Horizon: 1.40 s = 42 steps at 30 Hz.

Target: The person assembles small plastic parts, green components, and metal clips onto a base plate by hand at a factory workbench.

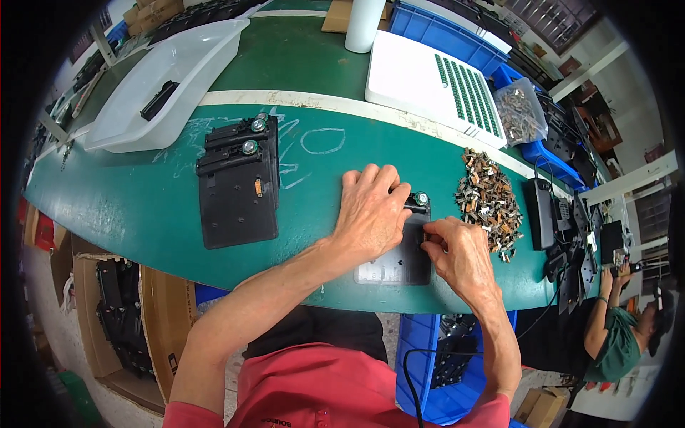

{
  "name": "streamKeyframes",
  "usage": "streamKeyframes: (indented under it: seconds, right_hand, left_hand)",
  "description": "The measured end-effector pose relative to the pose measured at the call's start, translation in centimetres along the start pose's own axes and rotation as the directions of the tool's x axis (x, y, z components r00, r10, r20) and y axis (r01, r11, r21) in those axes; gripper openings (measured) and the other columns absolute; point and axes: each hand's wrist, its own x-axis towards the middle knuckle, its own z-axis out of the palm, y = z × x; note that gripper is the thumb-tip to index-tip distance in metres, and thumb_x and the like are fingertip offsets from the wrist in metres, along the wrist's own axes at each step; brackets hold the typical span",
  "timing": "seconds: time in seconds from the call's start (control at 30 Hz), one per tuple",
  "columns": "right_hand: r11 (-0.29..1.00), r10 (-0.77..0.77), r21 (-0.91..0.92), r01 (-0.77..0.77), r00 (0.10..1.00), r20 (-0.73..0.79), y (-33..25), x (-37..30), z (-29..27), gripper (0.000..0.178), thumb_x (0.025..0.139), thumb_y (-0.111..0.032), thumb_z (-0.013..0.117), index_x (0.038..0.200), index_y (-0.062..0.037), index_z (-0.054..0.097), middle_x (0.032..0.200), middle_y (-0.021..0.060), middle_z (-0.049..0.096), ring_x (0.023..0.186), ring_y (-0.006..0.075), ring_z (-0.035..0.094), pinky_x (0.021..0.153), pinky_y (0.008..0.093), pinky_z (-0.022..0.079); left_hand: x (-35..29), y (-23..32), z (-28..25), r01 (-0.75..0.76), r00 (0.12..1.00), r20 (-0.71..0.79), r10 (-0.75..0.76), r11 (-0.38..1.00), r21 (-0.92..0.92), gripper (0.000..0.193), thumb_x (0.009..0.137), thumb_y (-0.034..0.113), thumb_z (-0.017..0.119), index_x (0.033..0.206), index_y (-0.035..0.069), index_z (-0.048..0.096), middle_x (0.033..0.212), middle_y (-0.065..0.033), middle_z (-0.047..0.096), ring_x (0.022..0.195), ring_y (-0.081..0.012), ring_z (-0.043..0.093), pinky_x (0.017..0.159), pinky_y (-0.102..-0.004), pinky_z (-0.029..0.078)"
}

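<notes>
A flat black plastic plate (396, 267) with a raised end and a small green-and-silver round piece lies on the green bench in front of me. My left hand (371, 210) is closed over its far left part, fingers bent down and hidden behind the knuckles. At the plate's right edge my right hand (462, 257) pinches thumb and forefinger together; whatever is between them is too small to make out. To the left lie similar black plates (239, 207), stacked, the top one carrying a small orange-brown piece (258, 187).
Beside my right hand is a heap of small metal-and-brown pieces (489, 200). Farther back stand a white tray (399, 68) with rows of green pieces and a bag of parts (521, 114). A white bin (207, 53) is far left. At right, a co-worker (617, 335) sits near black parts (567, 242).
</notes>
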Motion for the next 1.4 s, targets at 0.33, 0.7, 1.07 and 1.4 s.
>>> streamKeyframes:
  seconds: [0.33, 0.7, 1.07, 1.4]
  right_hand:
    - [0.983, -0.052, -0.174, 0.064, 0.996, 0.071, -0.7, 0.6, -0.1, 0.010, 0.071, 0.000, 0.067, 0.078, 0.0059, 0.063, 0.076, 0.0230, 0.064, 0.072, 0.0401, 0.065, 0.066, 0.0466, 0.052]
    - [0.995, 0.006, -0.098, -0.005, 1.000, 0.010, -0.6, 0.0, 0.1, 0.015, 0.072, -0.002, 0.070, 0.087, 0.0000, 0.066, 0.079, 0.0179, 0.066, 0.072, 0.0371, 0.066, 0.065, 0.0447, 0.052]
    - [0.997, 0.008, -0.074, -0.012, 0.998, -0.057, -0.2, -0.4, 0.5, 0.011, 0.076, -0.003, 0.069, 0.087, -0.0010, 0.070, 0.078, 0.0149, 0.067, 0.072, 0.0354, 0.066, 0.064, 0.0437, 0.052]
    - [0.981, 0.145, 0.138, -0.140, 0.989, -0.032, 0.2, -0.5, 0.4, 0.014, 0.076, -0.001, 0.070, 0.090, 0.0000, 0.069, 0.080, 0.0166, 0.070, 0.070, 0.0312, 0.068, 0.064, 0.0395, 0.052]
  left_hand:
    - [0.0, 0.1, 0.0, -0.005, 1.000, 0.009, 0.005, 1.000, 0.007, 0.034, 0.071, 0.009, 0.078, 0.103, 0.003, 0.069, 0.100, -0.0059, 0.054, 0.096, -0.0240, 0.051, 0.086, -0.0418, 0.036]
    - [0.0, 0.1, -0.1, 0.001, 1.000, 0.009, -0.002, 1.000, 0.013, 0.034, 0.071, 0.008, 0.077, 0.103, 0.003, 0.069, 0.099, -0.0062, 0.055, 0.096, -0.0240, 0.051, 0.086, -0.0415, 0.036]
    - [0.0, 0.0, 0.1, -0.003, 1.000, 0.008, 0.003, 1.000, 0.014, 0.034, 0.072, 0.009, 0.077, 0.104, 0.002, 0.069, 0.100, -0.0062, 0.055, 0.096, -0.0241, 0.051, 0.086, -0.0418, 0.036]
    - [0.0, 0.0, 0.0, -0.009, 1.000, 0.009, 0.009, 1.000, 0.018, 0.034, 0.072, 0.010, 0.077, 0.104, 0.002, 0.068, 0.101, -0.0066, 0.055, 0.097, -0.0247, 0.051, 0.086, -0.0424, 0.036]
